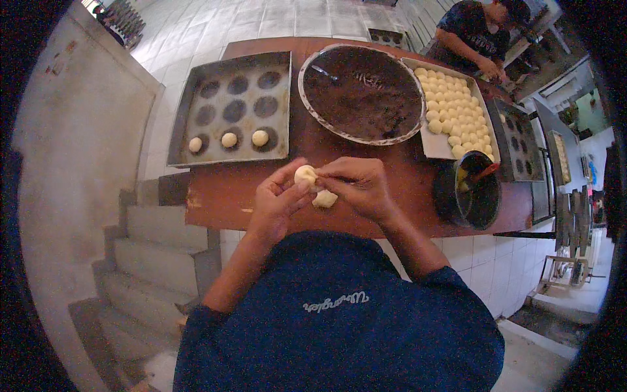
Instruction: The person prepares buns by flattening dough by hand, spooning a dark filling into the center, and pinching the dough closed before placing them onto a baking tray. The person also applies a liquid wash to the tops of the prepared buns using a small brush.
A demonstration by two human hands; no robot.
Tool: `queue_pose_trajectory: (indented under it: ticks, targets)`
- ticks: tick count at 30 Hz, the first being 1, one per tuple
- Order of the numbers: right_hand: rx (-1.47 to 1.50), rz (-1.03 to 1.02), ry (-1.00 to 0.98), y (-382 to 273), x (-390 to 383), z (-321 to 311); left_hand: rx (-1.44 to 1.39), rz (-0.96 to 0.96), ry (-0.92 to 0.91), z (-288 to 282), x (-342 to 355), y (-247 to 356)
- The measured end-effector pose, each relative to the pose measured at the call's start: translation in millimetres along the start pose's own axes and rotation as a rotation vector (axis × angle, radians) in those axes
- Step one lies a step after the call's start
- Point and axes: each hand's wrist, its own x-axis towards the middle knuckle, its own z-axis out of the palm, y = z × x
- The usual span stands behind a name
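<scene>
My left hand (281, 196) cups a pale dough ball (305, 174) in its fingers, and my right hand (353, 186) pinches at the gathered top of the same ball. Just below the ball, a second lump of pale dough (324, 200) shows on the wooden table (228, 202). Beyond my hands at the left, a metal mould tray (183, 157) has round dark hollows, three of them holding dough balls (229, 140). A big round bowl (358, 91) of dark brown crumbly filling, with a utensil in it, stands at the middle back.
A tray of many dough balls (457, 114) sits at the right, near a dark pot (467, 202) with a red-handled tool and another mould tray (516, 144). A co-worker (460, 39) works at the back right. Concrete steps (150, 248) drop away at the left.
</scene>
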Motion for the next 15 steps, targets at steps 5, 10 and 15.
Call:
queue_pose_trajectory:
  ticks: [5,10,15]
  targets:
    - [-0.22,-0.144,0.074,-9,-8,-10,0.422,0.204,0.022,23,17,-21]
    - [0.101,0.053,0.208,1,-15,-3,0.015,0.369,-0.195,45,19,-19]
    - [-0.447,-0.22,0.079,-8,-49,-8,0.259,0.233,0.074,68,42,-33]
